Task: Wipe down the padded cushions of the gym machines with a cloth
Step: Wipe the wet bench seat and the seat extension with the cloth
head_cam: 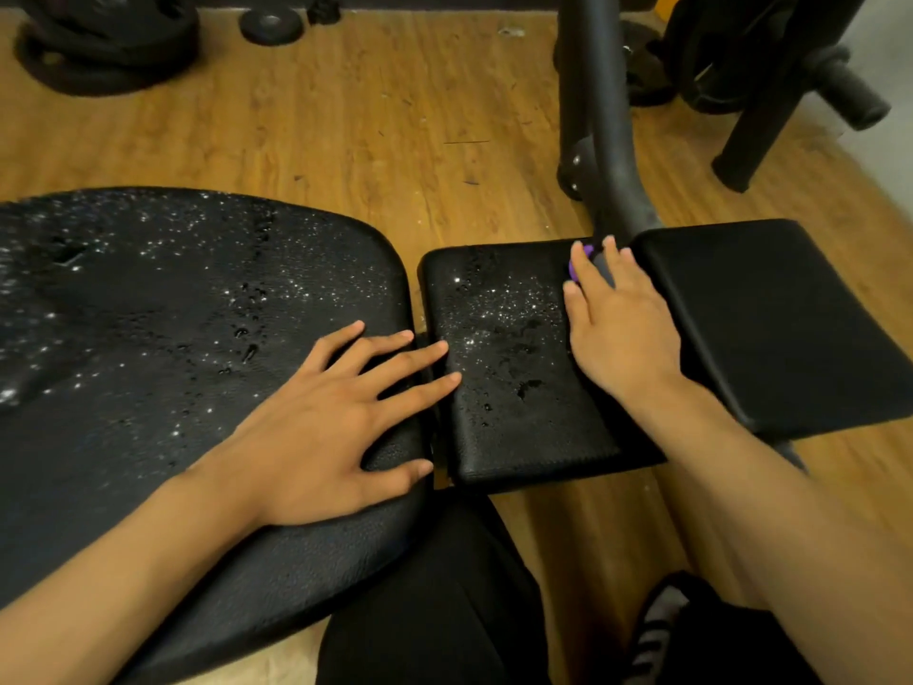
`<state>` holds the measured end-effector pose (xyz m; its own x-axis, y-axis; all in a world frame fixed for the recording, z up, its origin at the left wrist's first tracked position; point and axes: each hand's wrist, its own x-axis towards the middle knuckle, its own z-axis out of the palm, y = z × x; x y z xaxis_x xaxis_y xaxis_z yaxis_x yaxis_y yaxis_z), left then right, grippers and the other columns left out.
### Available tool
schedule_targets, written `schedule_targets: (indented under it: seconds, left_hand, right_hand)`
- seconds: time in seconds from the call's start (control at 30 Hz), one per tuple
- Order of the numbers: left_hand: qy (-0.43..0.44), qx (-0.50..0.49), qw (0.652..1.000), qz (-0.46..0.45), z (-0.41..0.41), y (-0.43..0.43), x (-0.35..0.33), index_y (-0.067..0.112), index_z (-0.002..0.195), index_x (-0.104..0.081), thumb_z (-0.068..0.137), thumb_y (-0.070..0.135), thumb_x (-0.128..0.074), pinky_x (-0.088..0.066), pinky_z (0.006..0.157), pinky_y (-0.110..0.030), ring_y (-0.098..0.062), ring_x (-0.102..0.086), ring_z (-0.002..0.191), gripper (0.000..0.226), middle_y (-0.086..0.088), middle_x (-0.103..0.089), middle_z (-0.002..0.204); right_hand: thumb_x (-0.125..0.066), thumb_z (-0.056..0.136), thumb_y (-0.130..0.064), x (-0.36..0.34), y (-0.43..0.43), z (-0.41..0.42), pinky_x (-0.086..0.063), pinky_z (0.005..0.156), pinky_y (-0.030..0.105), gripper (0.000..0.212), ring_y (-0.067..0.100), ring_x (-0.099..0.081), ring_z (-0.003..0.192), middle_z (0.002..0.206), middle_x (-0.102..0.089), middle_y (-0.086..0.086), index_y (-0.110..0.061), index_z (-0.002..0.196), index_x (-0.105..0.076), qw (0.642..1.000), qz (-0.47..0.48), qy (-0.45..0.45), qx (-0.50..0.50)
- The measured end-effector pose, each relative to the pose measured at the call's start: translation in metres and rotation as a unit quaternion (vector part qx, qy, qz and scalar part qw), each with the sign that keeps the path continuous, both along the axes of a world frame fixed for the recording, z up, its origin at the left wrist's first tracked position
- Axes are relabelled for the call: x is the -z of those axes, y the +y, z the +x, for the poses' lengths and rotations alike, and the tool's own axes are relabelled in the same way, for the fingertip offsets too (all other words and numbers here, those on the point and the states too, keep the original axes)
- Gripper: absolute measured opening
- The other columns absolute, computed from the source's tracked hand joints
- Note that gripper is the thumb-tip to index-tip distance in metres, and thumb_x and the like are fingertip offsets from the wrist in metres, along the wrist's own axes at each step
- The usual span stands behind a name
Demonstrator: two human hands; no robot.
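Observation:
A large black seat cushion fills the left side, wet with droplets. My left hand rests flat on its right edge, fingers spread, with the fingertips reaching across the gap onto a smaller black pad that is also spotted with droplets. A second, dry black pad lies to the right. My right hand lies over the gap between the two small pads. Its fingers stretch over a small purple thing, which is mostly hidden beneath them.
A grey machine frame tube rises just behind my right hand. Black weight plates lie on the wooden floor at the far left, and more black machine legs stand at the far right. My dark-clothed legs are below the pads.

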<state>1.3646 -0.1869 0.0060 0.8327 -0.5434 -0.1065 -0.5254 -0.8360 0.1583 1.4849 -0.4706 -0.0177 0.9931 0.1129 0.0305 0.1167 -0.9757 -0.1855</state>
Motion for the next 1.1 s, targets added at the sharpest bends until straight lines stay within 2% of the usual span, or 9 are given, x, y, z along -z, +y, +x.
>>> schedule_targets:
  seconds: [0.1, 0.2, 0.3, 0.5, 0.63, 0.77, 0.93, 1.0, 1.1]
  left_hand:
    - [0.001, -0.001, 1.0, -0.004, 0.0, -0.001, 0.001, 0.041, 0.164, -0.022, 0.096, 0.074, -0.035, -0.006, 0.129, -0.051, -0.015, -0.009, 0.16, 0.077, 0.012, -0.015, 0.173]
    - [-0.005, 0.001, 1.0, -0.009, 0.002, 0.0, 0.003, 0.041, 0.164, -0.022, 0.096, 0.075, -0.034, -0.006, 0.128, -0.051, -0.016, -0.01, 0.16, 0.077, 0.012, -0.014, 0.173]
    - [-0.017, 0.01, 1.0, -0.013, 0.002, 0.001, 0.005, 0.041, 0.163, -0.025, 0.096, 0.076, -0.034, -0.007, 0.127, -0.05, -0.016, -0.015, 0.159, 0.077, 0.011, -0.019, 0.172]
    - [-0.018, 0.011, 1.0, -0.011, 0.007, 0.001, 0.005, 0.039, 0.162, -0.029, 0.095, 0.077, -0.034, -0.012, 0.126, -0.052, -0.017, -0.022, 0.157, 0.078, 0.008, -0.023, 0.171]
    - [-0.018, 0.012, 1.0, -0.008, 0.005, 0.001, 0.005, 0.039, 0.163, -0.028, 0.096, 0.077, -0.032, -0.012, 0.127, -0.053, -0.017, -0.02, 0.158, 0.077, 0.008, -0.021, 0.172]
    - [-0.007, 0.009, 1.0, -0.006, 0.006, 0.0, 0.003, 0.039, 0.163, -0.027, 0.095, 0.075, -0.034, -0.015, 0.127, -0.056, -0.019, -0.02, 0.158, 0.077, 0.008, -0.021, 0.172]
    - [-0.011, 0.014, 1.0, -0.007, 0.007, 0.001, 0.005, 0.039, 0.163, -0.028, 0.095, 0.076, -0.035, -0.013, 0.126, -0.054, -0.019, -0.021, 0.158, 0.077, 0.008, -0.022, 0.172]
    - [-0.017, 0.012, 1.0, -0.009, 0.007, 0.001, 0.006, 0.038, 0.162, -0.029, 0.095, 0.076, -0.035, -0.013, 0.126, -0.053, -0.019, -0.023, 0.157, 0.077, 0.008, -0.023, 0.171]
    - [-0.019, 0.012, 1.0, -0.013, 0.009, 0.001, 0.007, 0.038, 0.162, -0.031, 0.094, 0.076, -0.037, -0.014, 0.126, -0.053, -0.019, -0.024, 0.157, 0.078, 0.007, -0.025, 0.171]
  right_hand:
    - [-0.027, 0.11, -0.039, -0.002, 0.002, -0.005, -0.015, 0.126, 0.042, 0.054, 0.03, -0.016, 0.156, 0.168, -0.021, 0.015, -0.023, 0.161, -0.029, 1.0, -0.011, -0.002, -0.004]
    - [-0.025, 0.11, -0.035, -0.01, -0.005, -0.08, -0.021, 0.125, 0.044, 0.052, 0.03, -0.025, 0.154, 0.164, -0.03, 0.015, -0.022, 0.159, -0.034, 0.999, -0.044, -0.027, -0.004]
    - [-0.024, 0.107, -0.039, -0.009, -0.007, -0.132, -0.025, 0.123, 0.044, 0.055, 0.027, -0.028, 0.153, 0.162, -0.034, 0.012, -0.023, 0.158, -0.035, 0.998, -0.054, -0.003, -0.014]
    - [-0.023, 0.111, -0.036, -0.005, 0.015, 0.004, -0.012, 0.126, 0.041, 0.051, 0.028, -0.013, 0.157, 0.168, -0.021, 0.012, -0.024, 0.16, -0.032, 0.999, -0.007, -0.009, -0.052]
    - [-0.025, 0.112, -0.034, -0.003, 0.035, 0.06, -0.009, 0.126, 0.041, 0.047, 0.029, -0.018, 0.155, 0.166, -0.028, 0.013, -0.021, 0.151, -0.047, 0.999, -0.014, 0.002, -0.04]
    - [-0.028, 0.111, -0.035, -0.005, 0.021, 0.005, -0.008, 0.126, 0.04, 0.05, 0.028, -0.014, 0.157, 0.168, -0.02, 0.014, -0.024, 0.16, -0.033, 0.999, -0.004, -0.008, -0.043]
    - [-0.02, 0.107, -0.04, -0.009, 0.006, -0.133, -0.023, 0.125, 0.043, 0.056, 0.024, -0.022, 0.155, 0.165, -0.03, 0.01, -0.023, 0.158, -0.035, 0.999, -0.032, -0.01, -0.022]
    - [-0.018, 0.107, -0.042, -0.008, 0.003, -0.123, -0.021, 0.125, 0.042, 0.057, 0.022, -0.021, 0.155, 0.165, -0.029, 0.009, -0.023, 0.158, -0.035, 0.999, -0.014, 0.0, -0.04]
    - [-0.021, 0.108, -0.042, -0.004, 0.011, -0.041, -0.016, 0.125, 0.042, 0.056, 0.027, -0.02, 0.156, 0.166, -0.027, 0.013, -0.022, 0.159, -0.034, 0.996, -0.014, -0.02, -0.089]
